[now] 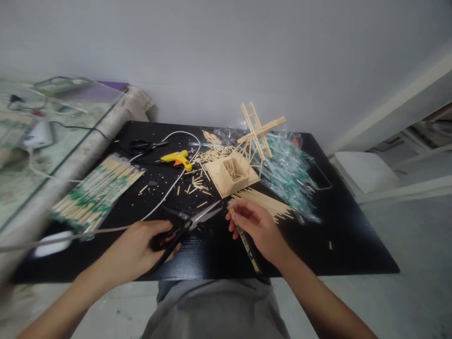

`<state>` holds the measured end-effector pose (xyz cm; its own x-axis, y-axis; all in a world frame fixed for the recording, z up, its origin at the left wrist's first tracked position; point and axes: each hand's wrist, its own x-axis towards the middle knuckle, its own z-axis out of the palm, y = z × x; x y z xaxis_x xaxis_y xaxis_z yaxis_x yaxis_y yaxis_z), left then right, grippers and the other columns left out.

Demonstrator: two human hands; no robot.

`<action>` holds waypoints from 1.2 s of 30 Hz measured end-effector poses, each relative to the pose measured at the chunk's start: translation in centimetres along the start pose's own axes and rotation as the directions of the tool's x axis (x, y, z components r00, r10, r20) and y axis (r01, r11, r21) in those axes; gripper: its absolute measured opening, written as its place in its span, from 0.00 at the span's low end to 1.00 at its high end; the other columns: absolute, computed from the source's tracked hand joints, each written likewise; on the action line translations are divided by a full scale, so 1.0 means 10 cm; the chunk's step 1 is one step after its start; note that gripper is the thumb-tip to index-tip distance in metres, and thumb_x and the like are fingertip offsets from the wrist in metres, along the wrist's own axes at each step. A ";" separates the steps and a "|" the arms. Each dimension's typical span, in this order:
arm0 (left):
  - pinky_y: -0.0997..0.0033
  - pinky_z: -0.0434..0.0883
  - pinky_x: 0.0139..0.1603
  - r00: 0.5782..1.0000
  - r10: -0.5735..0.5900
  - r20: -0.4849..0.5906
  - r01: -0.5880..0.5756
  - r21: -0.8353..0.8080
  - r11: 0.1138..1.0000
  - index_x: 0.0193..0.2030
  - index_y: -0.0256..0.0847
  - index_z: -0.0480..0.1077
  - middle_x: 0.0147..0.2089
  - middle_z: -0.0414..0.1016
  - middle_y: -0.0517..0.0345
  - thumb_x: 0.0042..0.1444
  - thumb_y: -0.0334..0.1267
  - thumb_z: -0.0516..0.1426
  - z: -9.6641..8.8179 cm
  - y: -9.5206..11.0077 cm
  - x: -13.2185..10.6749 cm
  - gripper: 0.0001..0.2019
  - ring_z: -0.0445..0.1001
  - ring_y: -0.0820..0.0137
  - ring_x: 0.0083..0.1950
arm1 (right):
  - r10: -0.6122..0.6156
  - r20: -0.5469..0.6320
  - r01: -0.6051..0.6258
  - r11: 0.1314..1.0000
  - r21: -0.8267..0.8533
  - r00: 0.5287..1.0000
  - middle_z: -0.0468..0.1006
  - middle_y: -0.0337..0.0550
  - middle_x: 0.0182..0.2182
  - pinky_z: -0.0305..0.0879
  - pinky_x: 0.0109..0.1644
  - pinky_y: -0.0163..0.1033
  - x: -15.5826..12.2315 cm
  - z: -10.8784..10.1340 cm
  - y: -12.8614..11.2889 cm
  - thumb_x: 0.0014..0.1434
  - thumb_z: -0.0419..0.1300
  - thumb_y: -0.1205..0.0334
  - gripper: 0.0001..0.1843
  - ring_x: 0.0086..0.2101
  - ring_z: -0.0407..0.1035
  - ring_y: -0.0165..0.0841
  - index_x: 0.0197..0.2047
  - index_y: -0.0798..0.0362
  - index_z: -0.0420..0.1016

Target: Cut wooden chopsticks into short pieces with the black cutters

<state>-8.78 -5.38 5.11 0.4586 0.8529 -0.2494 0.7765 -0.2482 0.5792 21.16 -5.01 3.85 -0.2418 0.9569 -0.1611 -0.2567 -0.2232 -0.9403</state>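
Observation:
My left hand is closed around the black handles of a pair of scissors, whose blades are parted and point right. Between the fingers of my right hand is a wrapped pair of chopsticks in clear film with green print, slanting down toward the table's front edge. The scissor tips are a little left of my right fingertips, apart from the wrapper. Just beyond my right hand lies a row of bare wooden sticks. Behind it stands a small box-like stick structure on a square base.
A cross-shaped stick frame rises behind the structure. Crumpled wrappers heap at the right. Wrapped chopsticks lie at the left. A yellow glue gun, black-handled scissors, cut stick pieces and a white cable share the black table.

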 end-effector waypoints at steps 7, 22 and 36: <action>0.77 0.59 0.26 1.000 0.004 -0.008 -0.004 -0.024 1.000 0.28 0.41 0.67 0.25 0.68 0.64 0.63 0.50 0.57 0.04 0.00 0.01 0.17 0.64 0.75 0.25 | -0.036 0.010 0.036 0.999 0.030 0.999 0.77 0.38 0.29 0.69 0.26 0.31 0.04 0.03 -0.09 0.59 0.67 0.61 0.05 0.26 0.70 0.27 0.36 0.53 0.78; 0.69 0.76 0.45 0.967 -0.128 -0.222 -0.050 -0.655 0.754 0.40 0.42 0.74 0.44 0.82 0.55 0.51 0.46 0.70 0.30 0.45 0.28 0.15 0.80 0.65 0.43 | 0.064 0.119 -0.012 0.920 -0.392 0.991 0.76 0.35 0.25 0.63 0.30 0.32 0.04 0.27 -0.08 0.51 0.60 0.69 0.05 0.25 0.68 0.27 0.30 0.53 0.78; 0.75 0.68 0.33 0.975 -0.125 -0.183 -0.016 -0.622 0.783 0.32 0.39 0.71 0.31 0.76 0.63 0.50 0.39 0.68 0.42 0.45 0.36 0.11 0.72 0.72 0.33 | 0.061 0.106 0.018 0.786 -0.618 0.993 0.85 0.42 0.32 0.68 0.38 0.36 0.02 0.26 0.11 0.60 0.65 0.64 0.05 0.34 0.77 0.34 0.36 0.54 0.83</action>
<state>-1.83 -5.40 3.55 0.2709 0.9467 -0.1742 0.3322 0.0779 0.9400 18.42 -5.56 3.56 -0.3548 0.9164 -0.1851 0.3726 -0.0430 -0.9270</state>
